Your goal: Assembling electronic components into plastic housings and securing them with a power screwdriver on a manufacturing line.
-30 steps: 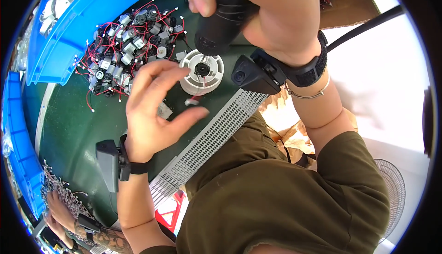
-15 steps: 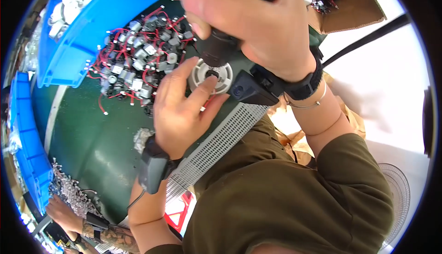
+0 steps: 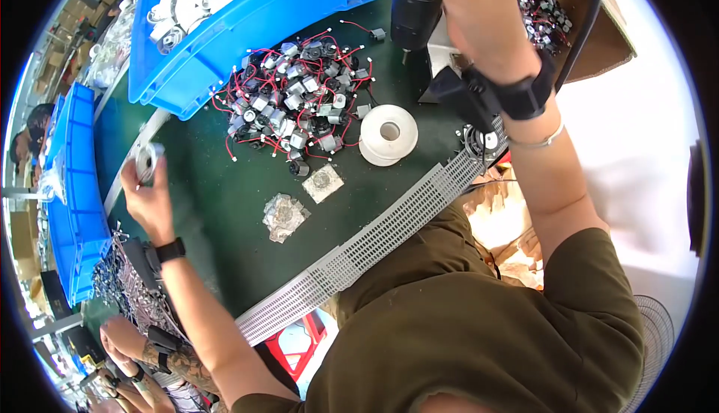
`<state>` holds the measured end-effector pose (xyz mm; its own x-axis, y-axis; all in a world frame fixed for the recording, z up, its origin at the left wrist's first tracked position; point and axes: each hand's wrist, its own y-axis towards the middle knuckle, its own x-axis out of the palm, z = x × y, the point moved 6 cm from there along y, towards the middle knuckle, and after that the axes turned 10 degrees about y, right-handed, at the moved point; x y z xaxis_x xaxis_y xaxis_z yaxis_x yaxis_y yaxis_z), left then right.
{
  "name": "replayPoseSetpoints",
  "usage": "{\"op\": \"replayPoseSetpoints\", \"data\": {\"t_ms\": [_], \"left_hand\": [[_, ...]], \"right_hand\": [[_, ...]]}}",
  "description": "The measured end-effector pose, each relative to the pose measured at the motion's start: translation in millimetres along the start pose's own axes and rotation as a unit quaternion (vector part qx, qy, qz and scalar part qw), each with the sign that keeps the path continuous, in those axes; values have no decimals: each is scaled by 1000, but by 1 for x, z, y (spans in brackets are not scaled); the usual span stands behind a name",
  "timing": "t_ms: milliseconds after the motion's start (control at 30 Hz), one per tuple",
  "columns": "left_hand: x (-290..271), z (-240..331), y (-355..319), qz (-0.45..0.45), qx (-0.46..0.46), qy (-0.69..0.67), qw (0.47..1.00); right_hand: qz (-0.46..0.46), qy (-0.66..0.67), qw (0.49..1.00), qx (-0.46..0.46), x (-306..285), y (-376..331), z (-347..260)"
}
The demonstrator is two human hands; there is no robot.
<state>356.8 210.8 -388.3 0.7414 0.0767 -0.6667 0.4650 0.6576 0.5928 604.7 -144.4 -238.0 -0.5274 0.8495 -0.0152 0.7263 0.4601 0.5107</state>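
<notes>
My left hand (image 3: 152,202) is held out over the left side of the green table, fingers closed on a small white ring-shaped part (image 3: 147,163). At the upper right, my right hand (image 3: 479,20) is wrapped round a black electric screwdriver (image 3: 414,10), its tip pointing down; the frame's top edge cuts off part of the grip. Below the screwdriver a white spool-like holder (image 3: 404,142) with a central hole stands on the table. Left of it lies a heap of small motors (image 3: 292,102) with red and black wires.
A blue bin (image 3: 225,46) of white plastic parts is behind the motors. A cardboard box (image 3: 592,42) with more motors stands at right. Two crusty pads (image 3: 284,217) lie mid-table. A grey perforated strip (image 3: 367,226) lines the near edge. A co-worker's hands (image 3: 123,338) are lower left.
My left hand has moved from the white holder out to the left, carrying the ring-shaped part. My right hand has lifted the screwdriver off the holder, up and right.
</notes>
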Motion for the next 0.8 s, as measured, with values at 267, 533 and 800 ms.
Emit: {"op": "replayPoseSetpoints", "data": {"t_ms": [267, 533, 800], "left_hand": [[-61, -86, 40, 143, -61, 175, 972], [15, 127, 95, 15, 146, -79, 986], [136, 145, 201, -144, 387, 134, 901]], "right_hand": [[-341, -247, 875, -239, 96, -46, 60], [-508, -403, 714, -262, 122, -51, 125], [-302, -158, 923, -178, 78, 5, 51]]}}
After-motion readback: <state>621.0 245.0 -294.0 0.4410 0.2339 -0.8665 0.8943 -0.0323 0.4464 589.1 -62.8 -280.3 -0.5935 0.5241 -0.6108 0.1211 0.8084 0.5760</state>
